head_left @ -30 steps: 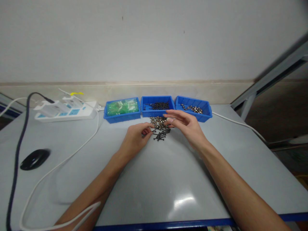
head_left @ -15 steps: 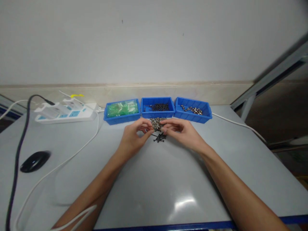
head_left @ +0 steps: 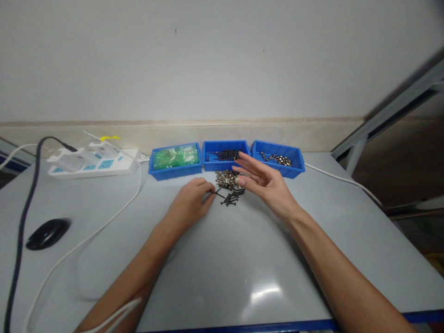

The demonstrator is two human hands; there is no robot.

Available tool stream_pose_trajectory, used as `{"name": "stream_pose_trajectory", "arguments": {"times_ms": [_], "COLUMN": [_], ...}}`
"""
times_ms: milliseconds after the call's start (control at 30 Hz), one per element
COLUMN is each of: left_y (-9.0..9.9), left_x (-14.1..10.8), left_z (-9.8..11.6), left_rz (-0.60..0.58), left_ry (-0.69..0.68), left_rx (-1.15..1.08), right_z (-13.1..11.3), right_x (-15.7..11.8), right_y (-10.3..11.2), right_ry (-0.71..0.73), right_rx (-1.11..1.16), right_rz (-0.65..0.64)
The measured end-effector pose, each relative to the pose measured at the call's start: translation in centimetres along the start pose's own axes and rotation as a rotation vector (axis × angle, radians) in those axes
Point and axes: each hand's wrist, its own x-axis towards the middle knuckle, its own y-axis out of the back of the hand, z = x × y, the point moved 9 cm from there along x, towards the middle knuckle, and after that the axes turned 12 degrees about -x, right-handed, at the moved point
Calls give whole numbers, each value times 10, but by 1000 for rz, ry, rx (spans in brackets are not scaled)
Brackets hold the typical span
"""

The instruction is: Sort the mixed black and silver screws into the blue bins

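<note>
My left hand is closed in a pinch at the left of the small piles, with a dark screw at its fingertips. Raised over the right side of the piles, my right hand has its fingers spread and nothing in them. Between the hands lie a pile of shiny metal pieces and, nearer me, a small heap of black screws. Behind them, the middle blue bin contains more dark screws, partly behind my right fingertips.
The left blue bin has green packets; the right blue bin has metal pieces. A white power strip, a black mouse and cables are at the left. A wall stands behind.
My right hand has opened and lifted away from the left one, toward the middle bin. My left hand has drawn slightly left and down, its fingers closer together.
</note>
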Motion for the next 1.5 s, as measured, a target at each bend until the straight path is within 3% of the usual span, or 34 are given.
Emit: {"name": "stream_pose_trajectory", "arguments": {"times_ms": [200, 433, 633, 767, 833, 900, 967, 1033, 1200, 1500], "left_y": [10, 18, 7, 5, 7, 10, 9, 0, -16, -16], "left_x": [1, 3, 2, 2, 3, 3, 2, 1, -1, 4], "left_z": [-3, 1, 4, 4, 6, 10, 14, 13, 5, -1], "left_rz": [87, 248, 293, 264, 227, 179, 142, 62, -17, -56], "left_ry": [81, 146, 169, 186, 150, 68, -36, -88, -88, 27], "left_rx": [-80, -423, -747, -829, -722, -467, -201, -75, 30, 21], "right_z": [2, 7, 12, 18, 22, 22, 17, 8, -7, 3], "right_x": [1, -1, -5, -5, -5, -4, -2, -1, -1, 0], "right_y": [-2, -4, -22, -20, -16, -8, -2, 1, -4, -2], "right_ry": [47, 5, -135, -210, -236, -225, -171, -91, 28, -2], "right_rx": [-122, -382, -70, 24, -5, -75, -105, -68, -33, -45], "right_rz": [-39, -40, -184, -173, -139, -78, -6, 42, 34, 35]}}
